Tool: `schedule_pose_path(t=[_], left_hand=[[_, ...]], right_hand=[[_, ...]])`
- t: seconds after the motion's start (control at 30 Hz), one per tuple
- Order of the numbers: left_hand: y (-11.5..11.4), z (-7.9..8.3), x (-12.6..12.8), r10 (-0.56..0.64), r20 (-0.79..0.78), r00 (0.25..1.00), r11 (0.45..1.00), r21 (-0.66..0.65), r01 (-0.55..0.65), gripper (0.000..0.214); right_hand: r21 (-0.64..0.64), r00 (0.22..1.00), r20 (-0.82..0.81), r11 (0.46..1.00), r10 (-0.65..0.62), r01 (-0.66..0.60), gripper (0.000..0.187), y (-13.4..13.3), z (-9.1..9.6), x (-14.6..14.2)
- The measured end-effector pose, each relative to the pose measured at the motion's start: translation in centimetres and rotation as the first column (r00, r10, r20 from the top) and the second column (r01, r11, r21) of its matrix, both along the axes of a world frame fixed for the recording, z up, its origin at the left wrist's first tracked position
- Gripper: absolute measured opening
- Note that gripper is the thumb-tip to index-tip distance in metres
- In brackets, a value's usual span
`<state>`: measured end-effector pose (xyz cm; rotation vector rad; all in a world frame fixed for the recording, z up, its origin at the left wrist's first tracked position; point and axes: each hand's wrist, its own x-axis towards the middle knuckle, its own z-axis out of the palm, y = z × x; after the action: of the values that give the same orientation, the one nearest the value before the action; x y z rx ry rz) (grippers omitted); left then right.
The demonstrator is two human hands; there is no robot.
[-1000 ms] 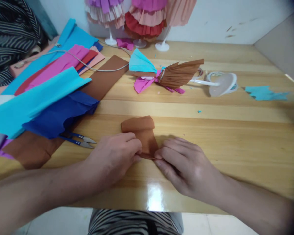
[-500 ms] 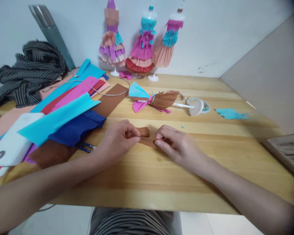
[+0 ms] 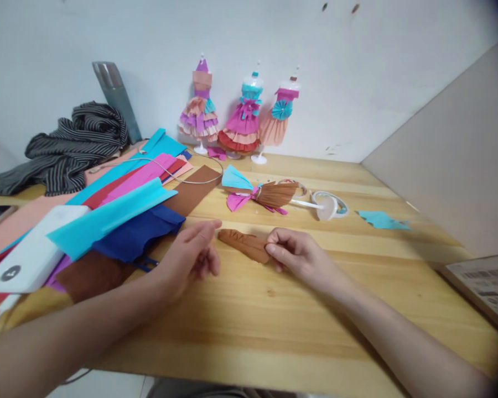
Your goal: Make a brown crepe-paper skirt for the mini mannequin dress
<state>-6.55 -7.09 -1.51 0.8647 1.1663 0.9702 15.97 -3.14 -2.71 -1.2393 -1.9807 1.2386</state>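
My right hand (image 3: 295, 254) pinches one end of a pleated brown paper strip (image 3: 244, 244) that lies on the wooden table (image 3: 299, 309). Beside the strip's other end is my left hand (image 3: 191, 255), fingers loosely apart and nothing in them, the index finger stretched toward the strip without touching it. Just left of that hand, a pair of blue-handled snips (image 3: 145, 262) pokes out from under the paper sheets.
A stack of coloured paper sheets (image 3: 120, 215) and a white box (image 3: 29, 257) fill the left side. A fan-dress on a toppled white stand (image 3: 274, 194) lies mid-table; three dressed mannequins (image 3: 243, 119) stand at the wall. Striped cloth (image 3: 70, 143) back left, blue scrap (image 3: 382, 220) right.
My left hand let go of the brown strip and opened, drawing back slightly. The right hand now holds the gathered strip alone. The camera tilted up, showing more wall.
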Motion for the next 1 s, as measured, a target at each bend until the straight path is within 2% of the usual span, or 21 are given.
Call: schedule_pose_path(t=[0.07,0.13,0.27,0.43,0.6,0.8,1.0], left_hand=[[-0.1,0.0,0.3,-0.127,0.037,0.991,0.992,-0.016,0.128,0.072],[0.0,-0.2,0.5,-0.224,0.073,0.972,0.974,-0.020,0.226,0.073],[-0.1,-0.8,0.5,-0.312,0.098,0.945,0.949,-0.021,0.315,0.057],[-0.5,-1.2,1.0,-0.287,0.095,0.953,0.955,-0.052,0.292,0.054],[-0.7,-1.3,1.9,-0.219,0.051,0.974,0.973,-0.059,0.222,0.038],[-0.8,-1.2,2.1,-0.113,0.021,0.993,0.993,-0.030,0.114,0.024],[-0.8,-1.3,2.1,-0.119,0.020,0.993,0.993,-0.010,0.119,0.021]], right_hand=[[0.004,1.000,-0.010,1.000,0.025,-0.025,0.030,-0.4,-0.1,0.0],[0.056,0.998,0.010,0.997,0.057,-0.058,0.029,-0.7,-0.1,-0.1],[0.290,0.986,0.147,0.950,0.074,-0.115,0.025,-1.3,0.1,-0.3],[0.547,0.968,0.234,0.812,0.086,-0.205,0.018,-2.1,0.4,-0.7],[0.645,0.955,0.281,0.718,0.096,-0.262,0.014,-2.5,0.4,-0.8],[0.692,0.958,0.276,0.677,0.074,-0.252,0.013,-2.8,0.3,-0.9],[0.673,0.965,0.247,0.701,0.087,-0.236,0.011,-3.0,0.3,-0.9]])
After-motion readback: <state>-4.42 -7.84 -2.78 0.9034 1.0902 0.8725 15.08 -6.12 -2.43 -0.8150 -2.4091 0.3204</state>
